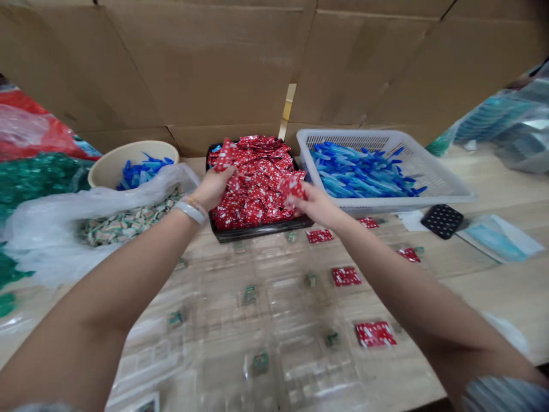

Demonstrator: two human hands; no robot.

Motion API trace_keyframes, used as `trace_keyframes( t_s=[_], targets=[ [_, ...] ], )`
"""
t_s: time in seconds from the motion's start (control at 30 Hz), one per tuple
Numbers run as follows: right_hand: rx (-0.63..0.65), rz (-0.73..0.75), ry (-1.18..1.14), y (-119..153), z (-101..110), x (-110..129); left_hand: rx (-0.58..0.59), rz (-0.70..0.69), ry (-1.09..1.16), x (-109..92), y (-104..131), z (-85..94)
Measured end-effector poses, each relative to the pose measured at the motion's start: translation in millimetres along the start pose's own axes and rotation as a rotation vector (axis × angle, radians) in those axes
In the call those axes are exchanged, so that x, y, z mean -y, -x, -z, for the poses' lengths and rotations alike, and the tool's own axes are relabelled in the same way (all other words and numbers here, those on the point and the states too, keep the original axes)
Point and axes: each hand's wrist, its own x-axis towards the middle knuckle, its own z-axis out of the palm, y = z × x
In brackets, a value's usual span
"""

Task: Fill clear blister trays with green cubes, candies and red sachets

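A black tray (261, 231) heaped with small red patterned packets (253, 197) stands against the cardboard at the back. Over its left side my left hand (215, 186), with a pale band at the wrist, pinches a raised red packet (225, 154). At the tray's right edge my right hand (316, 203) is closed on another red packet (292, 187), slightly blurred. Below both arms lie clear plastic trays (227, 343) in rows. Small green-and-beige pieces (260, 363) sit in several of them, and red packets (376, 334) lie along the right-hand column.
Right of the black tray, a white basket (446, 186) holds blue pointed pieces. A cream bowl (100, 171) with blue pieces and a plastic bag (47, 223) of small beige-green pieces stand left. A black dotted pad (442, 221) and blue-white packet (500, 237) lie right. Cardboard (206, 68) walls the back.
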Motion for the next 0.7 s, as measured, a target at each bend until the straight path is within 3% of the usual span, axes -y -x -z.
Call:
trace_keyframes(
  t_s=[0.13,0.23,0.37,0.47,0.57,0.7],
  targets=[
    [0.335,0.085,0.389,47,-16,-3,-0.028,0.152,0.154,-15,52,30.0],
    [0.409,0.105,0.775,59,-37,-8,-0.02,0.253,0.162,-12,103,54.3],
    [0.422,0.156,1.002,62,-56,-12,-0.111,0.34,0.215,19,160,78.8],
    [0.406,0.266,1.036,70,-62,-7,-0.239,0.362,0.279,44,176,88.3],
    [0.299,0.334,1.06,82,-76,9,-0.318,0.358,0.292,53,177,95.6],
    [0.293,0.264,1.034,81,-127,40,-0.325,0.333,0.314,44,178,110.4]
  ],
)
